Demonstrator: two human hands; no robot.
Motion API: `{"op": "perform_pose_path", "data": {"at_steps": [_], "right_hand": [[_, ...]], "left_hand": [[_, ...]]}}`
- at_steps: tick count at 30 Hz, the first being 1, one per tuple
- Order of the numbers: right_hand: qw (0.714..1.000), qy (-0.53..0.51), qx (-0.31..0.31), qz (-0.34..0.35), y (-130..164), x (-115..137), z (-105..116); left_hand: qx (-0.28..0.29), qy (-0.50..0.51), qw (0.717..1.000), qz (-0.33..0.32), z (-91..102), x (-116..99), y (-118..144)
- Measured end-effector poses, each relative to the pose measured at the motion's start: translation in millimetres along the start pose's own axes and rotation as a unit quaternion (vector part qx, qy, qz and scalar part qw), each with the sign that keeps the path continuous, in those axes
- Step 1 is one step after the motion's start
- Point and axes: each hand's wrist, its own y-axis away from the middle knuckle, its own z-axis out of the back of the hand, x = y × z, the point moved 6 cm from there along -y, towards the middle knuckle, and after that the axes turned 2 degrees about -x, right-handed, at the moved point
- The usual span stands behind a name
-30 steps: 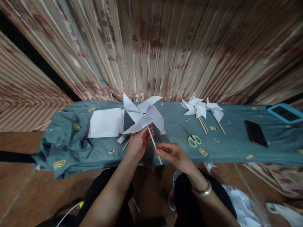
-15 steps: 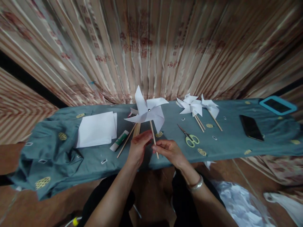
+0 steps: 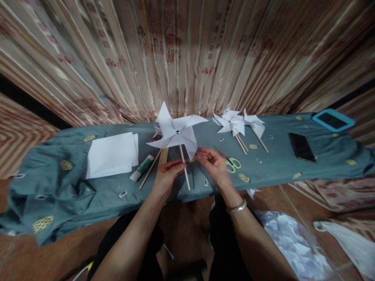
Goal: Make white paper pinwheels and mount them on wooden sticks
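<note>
A white paper pinwheel (image 3: 177, 132) with a shiny pin at its centre is held upright above the table. My left hand (image 3: 165, 177) pinches its wooden stick (image 3: 185, 171) between thumb and fingers, and the stick's lower end pokes out below. My right hand (image 3: 215, 166), a silver bangle on its wrist, has its fingers drawn together at the edge of the pinwheel's lower right blade; how firmly they grip it is hard to see. Close beside that hand lie green-handled scissors (image 3: 233, 165). Left of the pinwheel are loose wooden sticks (image 3: 150, 168) and a glue stick (image 3: 141, 168).
White paper sheets (image 3: 109, 156) lie at the left of the cloth-covered table (image 3: 111, 195). More pinwheels (image 3: 231, 121) rest at the back right, then a black phone (image 3: 302, 147) and a blue-framed tablet (image 3: 333, 119). A bag of paper scraps (image 3: 293, 242) stands on the floor.
My right hand has let go of the stick's lower end and moved up to the pinwheel's blade. The left hand now grips the stick. The view has shifted slightly.
</note>
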Motion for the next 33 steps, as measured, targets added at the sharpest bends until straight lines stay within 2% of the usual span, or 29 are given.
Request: {"op": "perform_pose_path", "data": {"at_steps": [2,7,14,21,27,31,33], "right_hand": [[1.0,-0.018,0.0,0.007,-4.0,1.6,-2.8],[0.999,-0.041,-0.003,-0.028,-6.1,1.6,-11.1],[0.997,-0.067,-0.01,-0.024,-4.2,7.0,-8.4],[0.995,-0.087,0.008,-0.051,0.0,5.0,-12.4],[0.993,-0.088,0.04,-0.064,4.2,4.7,-20.4],[0.996,-0.039,0.069,-0.032,7.3,8.3,-20.6],[0.999,0.006,0.051,0.008,6.2,12.7,-11.0]], "left_hand": [[0.006,-0.018,1.0,0.004,-1.4,4.7,-0.7],[0.013,-0.047,0.999,-0.006,-4.6,11.9,-4.0],[0.001,-0.058,0.998,-0.032,-4.9,12.1,-6.7],[0.008,-0.052,0.997,-0.049,-10.6,10.4,-5.2],[0.038,-0.043,0.996,-0.063,-19.2,9.8,-5.4],[0.032,-0.064,0.994,-0.078,-14.2,9.3,-8.6],[0.023,-0.084,0.993,-0.085,-9.5,9.3,-10.7]]}}
